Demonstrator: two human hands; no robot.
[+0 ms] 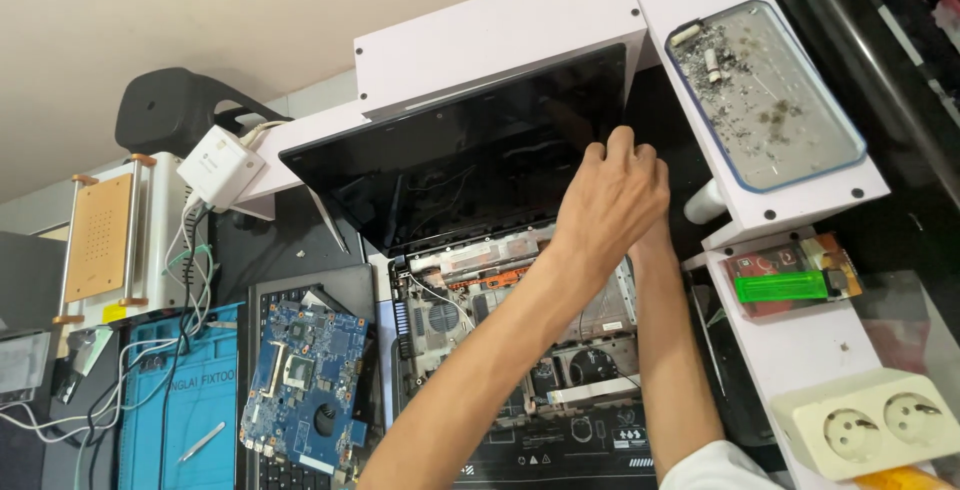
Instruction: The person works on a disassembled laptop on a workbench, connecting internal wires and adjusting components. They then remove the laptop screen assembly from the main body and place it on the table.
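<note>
Head view: left hand [610,200] raised, fingers curled onto the right edge of the laptop screen [460,155], pinching it. Right hand mostly hidden behind the left one, only forearm shows, cannot tell its grip. Screen dark, tilted up, standing over the opened laptop base [520,350] with fans and cables bare. Blue motherboard [305,385] lies left of the base, on a keyboard [290,300]. Blue mat [180,400] further left with tweezers [203,442]. Ashtray [765,95] on white shelf at right, green lighter [785,285] below, socket [880,430] lower right
</note>
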